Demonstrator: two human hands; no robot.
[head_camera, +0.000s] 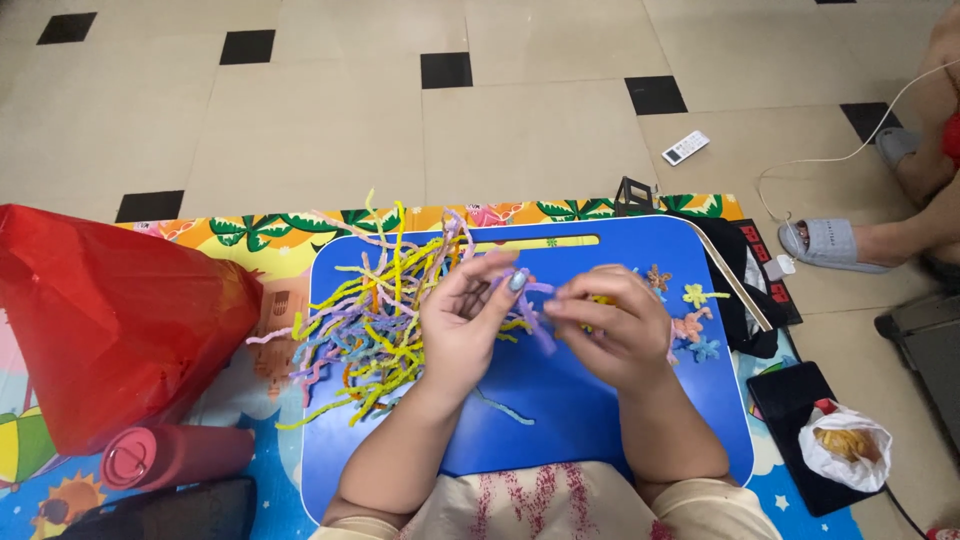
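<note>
Both my hands are raised over a blue lap tray (590, 400). My left hand (463, 322) and my right hand (612, 325) pinch the ends of one purple fuzzy pipe cleaner (532, 312) between them. A yellow bit shows under my right fingers. A tangled pile of yellow, purple, blue and pink pipe cleaners (375, 310) lies on the tray's left half. Several small finished pipe-cleaner flowers (692, 322) sit at the tray's right side. One loose blue strand (505, 408) lies near the tray's middle.
A red plastic bag (110, 320) and a pink bottle (170, 455) lie at the left on a colourful play mat (250, 235). A black phone (785, 390) and a white bag of food (845, 445) are at the right. Another person's sandalled foot (832, 243) rests on the tiled floor beside a remote (685, 147).
</note>
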